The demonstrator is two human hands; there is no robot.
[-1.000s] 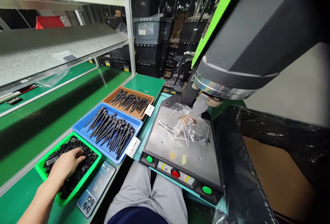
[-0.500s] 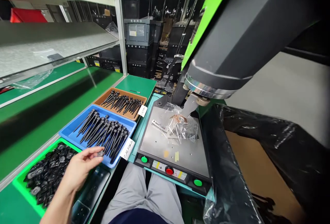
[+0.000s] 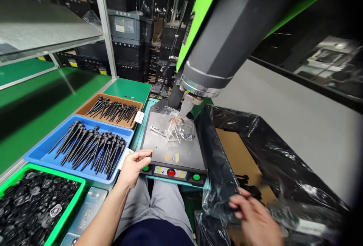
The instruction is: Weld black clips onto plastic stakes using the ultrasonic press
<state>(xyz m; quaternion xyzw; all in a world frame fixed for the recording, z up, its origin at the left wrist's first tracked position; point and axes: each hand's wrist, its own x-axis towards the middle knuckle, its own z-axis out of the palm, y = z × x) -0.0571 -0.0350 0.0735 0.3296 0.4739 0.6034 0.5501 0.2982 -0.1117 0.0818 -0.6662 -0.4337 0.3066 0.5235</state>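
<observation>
My left hand (image 3: 135, 166) is over the front left corner of the grey metal plate (image 3: 181, 151), its thumb and fingers pinched on a small black part (image 3: 149, 155). At the lower right my right hand (image 3: 253, 215) is beside the black-lined box (image 3: 227, 181), its fingers curled and blurred; what they hold, if anything, I cannot make out. A green tray (image 3: 81, 191) of small black parts, a blue tray (image 3: 34, 155) of long black stems and a brown tray (image 3: 81, 110) of similar pieces stand at the left.
Above the plate hangs a dark press head (image 3: 210, 61) with a metal tip over crumpled clear plastic (image 3: 185, 130). Green buttons (image 3: 196, 177) and a red button (image 3: 171, 172) line its front edge. Stacked crates (image 3: 127, 30) stand behind.
My left hand has moved right, from the blue tray to the plate's corner. My right hand has come into view at the lower right. The view has turned right.
</observation>
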